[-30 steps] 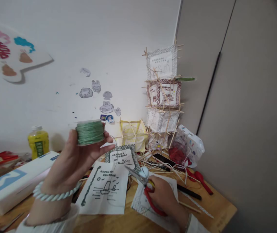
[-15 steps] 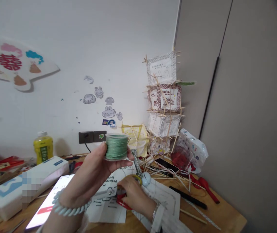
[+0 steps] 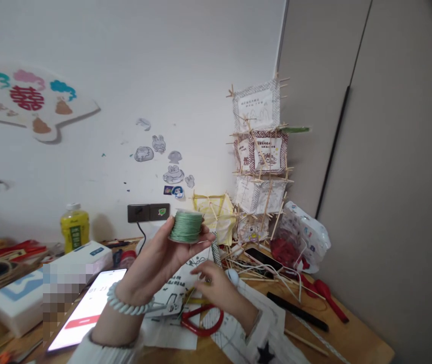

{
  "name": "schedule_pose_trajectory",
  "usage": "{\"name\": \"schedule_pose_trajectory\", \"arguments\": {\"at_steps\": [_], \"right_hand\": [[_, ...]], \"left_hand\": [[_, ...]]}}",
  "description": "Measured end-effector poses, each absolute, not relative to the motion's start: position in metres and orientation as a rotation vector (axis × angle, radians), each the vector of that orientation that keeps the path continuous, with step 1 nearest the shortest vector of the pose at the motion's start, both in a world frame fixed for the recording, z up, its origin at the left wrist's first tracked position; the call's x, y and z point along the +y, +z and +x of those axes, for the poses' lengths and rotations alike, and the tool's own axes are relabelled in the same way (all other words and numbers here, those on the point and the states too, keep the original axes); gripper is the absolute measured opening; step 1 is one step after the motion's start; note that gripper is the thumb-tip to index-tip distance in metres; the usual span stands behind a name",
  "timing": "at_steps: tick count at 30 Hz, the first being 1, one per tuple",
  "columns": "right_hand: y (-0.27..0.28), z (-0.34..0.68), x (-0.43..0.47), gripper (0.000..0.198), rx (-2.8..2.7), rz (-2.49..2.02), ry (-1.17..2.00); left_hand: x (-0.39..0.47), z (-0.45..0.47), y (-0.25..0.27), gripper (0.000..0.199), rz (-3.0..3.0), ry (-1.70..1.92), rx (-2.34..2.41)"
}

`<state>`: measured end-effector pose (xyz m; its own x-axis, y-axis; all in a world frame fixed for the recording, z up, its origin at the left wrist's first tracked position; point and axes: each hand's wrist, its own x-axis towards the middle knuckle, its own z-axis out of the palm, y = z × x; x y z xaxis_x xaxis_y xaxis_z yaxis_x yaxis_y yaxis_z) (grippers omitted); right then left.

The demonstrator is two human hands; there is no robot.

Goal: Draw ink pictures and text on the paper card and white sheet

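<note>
A spool of green cord [image 3: 186,226] is held up in front of the wall in my left hand [image 3: 164,253], with the thumb on one side and fingers under and behind it. My right hand [image 3: 219,285] is lower and to the right, its fingers bent but apart; I make out nothing between them. Just below it lie red-handled scissors [image 3: 202,328], their blades hard to see. Behind both hands stands a white paper panel with black drawings [image 3: 176,283], partly covered by them.
At the back stands a tall tower of sticks and decorated paper [image 3: 261,151], beside a yellow paper lantern [image 3: 216,217]. A lit phone [image 3: 90,308], a white box [image 3: 14,308] and a yellow bottle [image 3: 75,230] are on the left. On the right lie a dark phone [image 3: 263,259] and a black stick [image 3: 297,311].
My right hand has lifted off the red scissors, whose handles now show below it. The spool in my left hand has tilted and dropped slightly. The view has shifted a little left.
</note>
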<state>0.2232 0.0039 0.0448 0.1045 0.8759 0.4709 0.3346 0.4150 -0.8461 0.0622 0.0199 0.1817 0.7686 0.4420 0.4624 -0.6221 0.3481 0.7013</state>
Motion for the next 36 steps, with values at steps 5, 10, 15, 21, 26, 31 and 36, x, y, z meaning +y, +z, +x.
{"name": "schedule_pose_trajectory", "arguments": {"at_steps": [5,10,15,21,26,31,36], "right_hand": [[0.108,0.224,-0.02,0.051,-1.298,-0.708,0.852],[0.128,0.227,-0.042,0.027,-1.372,-0.692,0.975],[0.14,0.264,-0.05,0.032,-1.284,-0.882,0.761],[0.201,0.359,-0.051,0.037,-1.277,-1.468,-0.171],[0.233,0.399,-0.052,0.023,-1.247,-1.584,-0.392],[0.185,0.325,-0.047,0.025,-1.461,-1.539,-0.189],[0.131,0.215,-0.031,0.032,-1.57,-1.167,0.507]], "left_hand": [[0.022,0.063,0.179,0.04,0.954,0.665,-0.225],[0.029,0.062,0.179,0.04,0.963,0.682,-0.208],[0.037,0.052,0.183,0.041,0.953,0.798,-0.193],[0.046,0.038,0.186,0.039,0.951,0.962,-0.127],[0.049,0.036,0.186,0.034,0.962,1.088,-0.071],[0.043,0.045,0.186,0.031,0.944,1.147,-0.018],[0.036,0.058,0.181,0.025,0.937,1.138,-0.003]]}}
